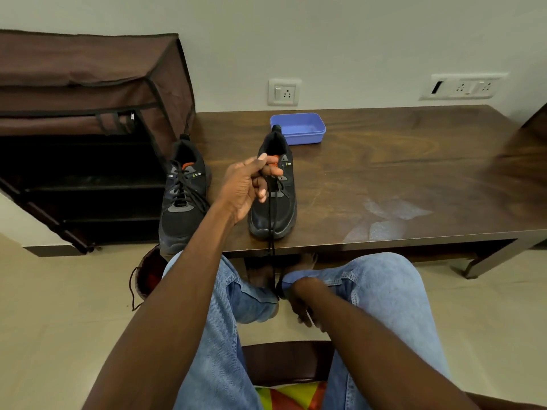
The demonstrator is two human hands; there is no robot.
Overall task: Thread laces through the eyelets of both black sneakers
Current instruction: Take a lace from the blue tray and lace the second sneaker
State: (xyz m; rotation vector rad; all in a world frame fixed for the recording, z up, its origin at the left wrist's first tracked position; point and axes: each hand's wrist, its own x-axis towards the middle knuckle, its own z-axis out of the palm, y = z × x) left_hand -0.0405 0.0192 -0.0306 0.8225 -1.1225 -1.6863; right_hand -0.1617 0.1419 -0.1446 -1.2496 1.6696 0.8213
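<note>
The right sneaker (273,190) sits near the front edge of the wooden table (384,173), its eyelets mostly hidden behind the left hand (247,184), which pinches the black lace (270,232) above the tongue. That lace drops past the table edge to the right hand (299,303) between the knees; whether it grips the lace there, I cannot tell. The left sneaker (182,196) stands just beside, already laced, with a blue tray (299,128) behind.
</note>
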